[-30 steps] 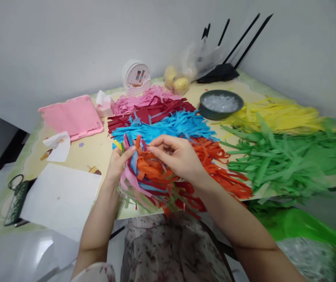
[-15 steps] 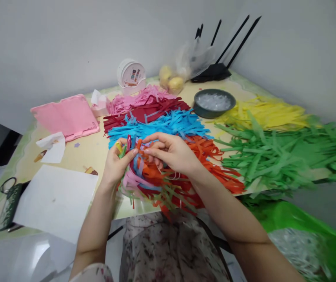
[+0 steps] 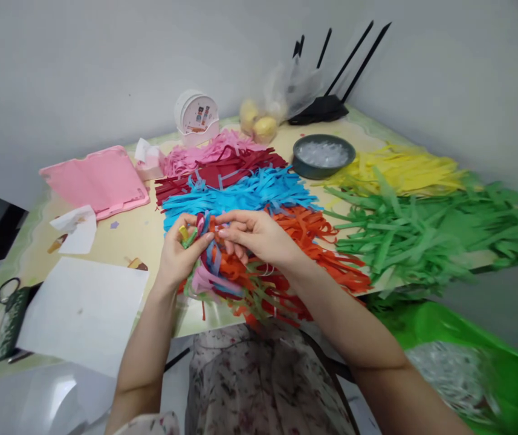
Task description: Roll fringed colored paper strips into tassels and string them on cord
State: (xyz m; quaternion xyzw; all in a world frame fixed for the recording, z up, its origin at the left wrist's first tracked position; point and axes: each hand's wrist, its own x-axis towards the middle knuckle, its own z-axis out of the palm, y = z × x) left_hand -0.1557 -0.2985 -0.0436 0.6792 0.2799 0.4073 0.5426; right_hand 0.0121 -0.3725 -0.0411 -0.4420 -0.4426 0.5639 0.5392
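Near the table's front edge my left hand (image 3: 181, 249) is closed on a bundle of multicoloured tassel strips (image 3: 216, 272), whose folded yellow, green and red ends poke up between thumb and fingers. From the right, my right hand (image 3: 254, 235) pinches at the orange strip at the top of that bundle. Its fingertips touch the bundle close to my left thumb. The loose strips hang below both hands in pink, blue, orange and green. Blue tassel strips (image 3: 240, 192) lie just behind my hands, and orange strips (image 3: 304, 226) spread beside my right wrist.
Dark red (image 3: 220, 172), pink (image 3: 216, 151), yellow (image 3: 408, 172) and green strips (image 3: 422, 235) lie in piles. A grey bowl (image 3: 301, 164) holds clear pieces. White paper (image 3: 84, 308), scissors (image 3: 7, 291) and a pink case (image 3: 98, 181) are at left; a black router (image 3: 320, 111) stands behind.
The view has shifted slightly, so most things sit a little further left. Both hands stay at the bundle, with only a small movement of the right fingers at its top.
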